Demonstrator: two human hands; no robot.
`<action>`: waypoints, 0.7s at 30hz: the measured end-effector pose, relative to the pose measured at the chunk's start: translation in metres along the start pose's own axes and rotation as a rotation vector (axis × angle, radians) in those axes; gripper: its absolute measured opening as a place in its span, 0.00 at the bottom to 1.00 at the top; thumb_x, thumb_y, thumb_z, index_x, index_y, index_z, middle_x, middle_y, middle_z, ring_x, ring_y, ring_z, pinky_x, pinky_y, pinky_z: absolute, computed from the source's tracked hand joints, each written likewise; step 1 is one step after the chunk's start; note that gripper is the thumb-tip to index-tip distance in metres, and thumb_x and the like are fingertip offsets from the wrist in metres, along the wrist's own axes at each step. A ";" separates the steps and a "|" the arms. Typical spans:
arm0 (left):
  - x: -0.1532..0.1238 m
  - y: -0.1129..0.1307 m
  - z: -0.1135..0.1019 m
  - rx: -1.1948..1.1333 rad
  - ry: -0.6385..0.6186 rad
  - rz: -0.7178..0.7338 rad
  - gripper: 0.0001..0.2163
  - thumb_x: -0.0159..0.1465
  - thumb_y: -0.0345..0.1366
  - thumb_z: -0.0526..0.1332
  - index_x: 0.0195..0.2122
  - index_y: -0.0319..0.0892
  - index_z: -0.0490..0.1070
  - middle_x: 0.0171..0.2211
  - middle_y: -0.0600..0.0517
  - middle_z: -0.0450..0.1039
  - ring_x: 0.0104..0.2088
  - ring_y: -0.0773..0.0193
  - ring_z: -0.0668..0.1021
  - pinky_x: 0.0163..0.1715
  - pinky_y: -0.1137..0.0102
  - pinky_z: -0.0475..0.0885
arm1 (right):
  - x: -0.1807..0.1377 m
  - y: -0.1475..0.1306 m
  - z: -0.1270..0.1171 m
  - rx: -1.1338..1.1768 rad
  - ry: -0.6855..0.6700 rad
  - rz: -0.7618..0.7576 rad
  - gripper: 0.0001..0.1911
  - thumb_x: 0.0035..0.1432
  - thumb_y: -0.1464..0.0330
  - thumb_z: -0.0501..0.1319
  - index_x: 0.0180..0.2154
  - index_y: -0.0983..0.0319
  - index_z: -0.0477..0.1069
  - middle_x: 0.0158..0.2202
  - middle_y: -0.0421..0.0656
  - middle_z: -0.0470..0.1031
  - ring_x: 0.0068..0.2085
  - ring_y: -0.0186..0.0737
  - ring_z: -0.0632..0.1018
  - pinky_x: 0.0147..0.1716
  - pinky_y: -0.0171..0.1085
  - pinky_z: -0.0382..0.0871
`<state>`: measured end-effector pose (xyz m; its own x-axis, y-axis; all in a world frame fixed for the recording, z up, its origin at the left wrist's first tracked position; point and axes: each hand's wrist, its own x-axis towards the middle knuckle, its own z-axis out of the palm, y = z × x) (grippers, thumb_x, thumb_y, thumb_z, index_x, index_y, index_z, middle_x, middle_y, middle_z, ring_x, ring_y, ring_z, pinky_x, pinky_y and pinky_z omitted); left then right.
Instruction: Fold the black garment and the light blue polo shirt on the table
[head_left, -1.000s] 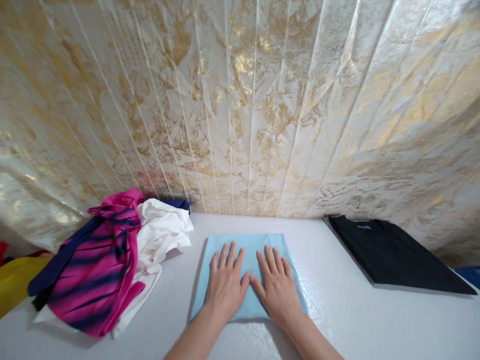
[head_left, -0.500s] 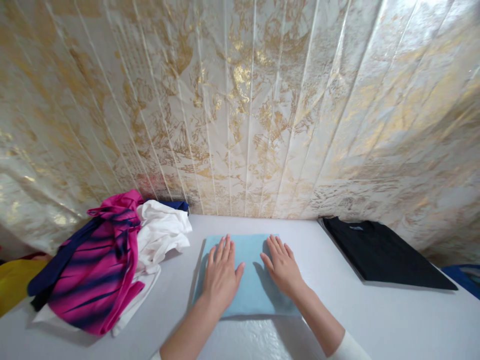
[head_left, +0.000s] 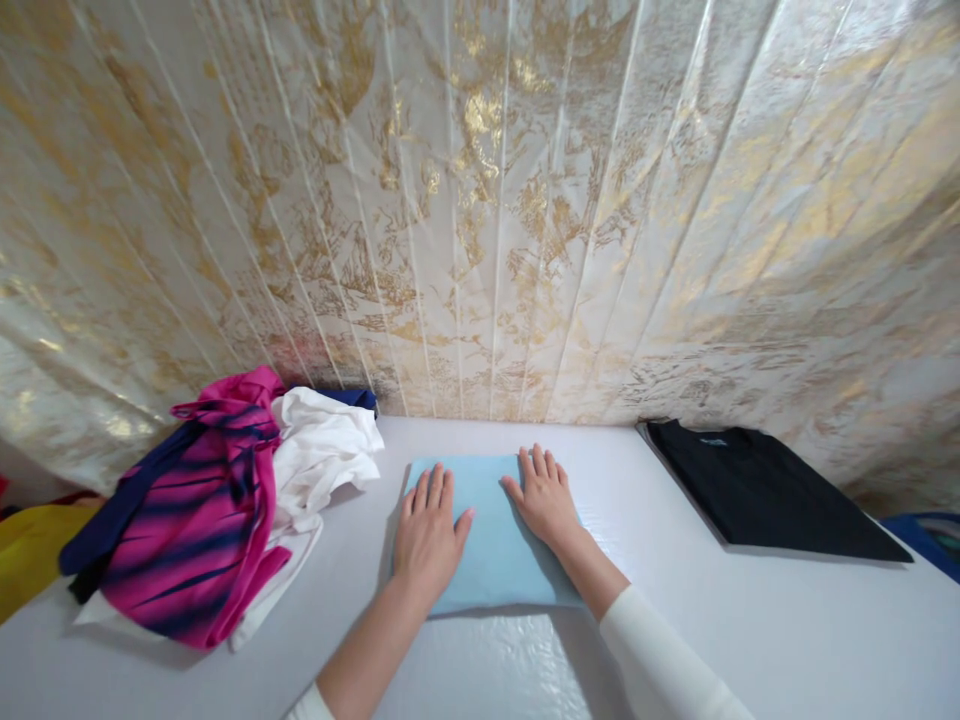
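A light blue folded garment (head_left: 491,555) lies flat on the white table in front of me. My left hand (head_left: 430,530) rests palm down on its left side, fingers stretched out and thumb apart. On its upper right part lies my right hand (head_left: 544,495), also flat with fingers spread. Neither hand grips the fabric. Parts of the garment's side edges are hidden under the hands.
To the left, a loose heap holds a pink and navy garment (head_left: 199,520) and a crumpled white garment (head_left: 326,450). A folded black T-shirt (head_left: 765,490) lies on the right of the white table (head_left: 825,640). Behind hangs a gold-patterned sheet (head_left: 480,200).
My right hand has slid up and slightly left over the blue garment, and my left hand has shifted a little left. The view has tilted slightly.
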<state>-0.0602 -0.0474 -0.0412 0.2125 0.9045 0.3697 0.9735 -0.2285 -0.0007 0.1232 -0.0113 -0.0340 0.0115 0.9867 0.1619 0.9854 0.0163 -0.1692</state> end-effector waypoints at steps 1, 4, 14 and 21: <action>-0.002 -0.004 -0.001 0.014 0.011 0.001 0.23 0.67 0.40 0.51 0.61 0.33 0.61 0.62 0.39 0.59 0.62 0.50 0.63 0.57 0.56 0.62 | -0.005 -0.005 -0.003 0.003 0.003 -0.007 0.34 0.65 0.54 0.48 0.64 0.69 0.53 0.66 0.58 0.50 0.66 0.56 0.52 0.61 0.53 0.47; -0.012 -0.009 -0.002 0.020 0.060 0.063 0.22 0.68 0.37 0.48 0.61 0.33 0.60 0.63 0.42 0.57 0.63 0.54 0.61 0.58 0.58 0.62 | -0.030 -0.023 -0.006 0.023 0.041 -0.110 0.34 0.65 0.53 0.46 0.64 0.68 0.53 0.67 0.55 0.47 0.67 0.54 0.49 0.62 0.53 0.45; -0.021 -0.009 0.003 -0.023 0.033 0.078 0.21 0.66 0.35 0.52 0.61 0.37 0.61 0.63 0.43 0.57 0.63 0.52 0.61 0.58 0.57 0.61 | -0.079 -0.037 0.005 0.131 -0.041 -0.240 0.34 0.65 0.49 0.42 0.65 0.60 0.53 0.68 0.45 0.43 0.68 0.50 0.47 0.63 0.49 0.45; -0.050 -0.048 0.003 0.053 0.104 -0.093 0.23 0.66 0.41 0.53 0.58 0.33 0.61 0.62 0.36 0.57 0.62 0.47 0.59 0.53 0.57 0.65 | -0.036 -0.006 -0.011 0.072 -0.036 -0.082 0.31 0.67 0.56 0.44 0.64 0.66 0.54 0.67 0.51 0.48 0.67 0.48 0.50 0.63 0.48 0.47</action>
<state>-0.1169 -0.0804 -0.0626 0.1136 0.8781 0.4648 0.9924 -0.1230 -0.0100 0.1191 -0.0487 -0.0284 -0.0756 0.9868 0.1434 0.9681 0.1071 -0.2265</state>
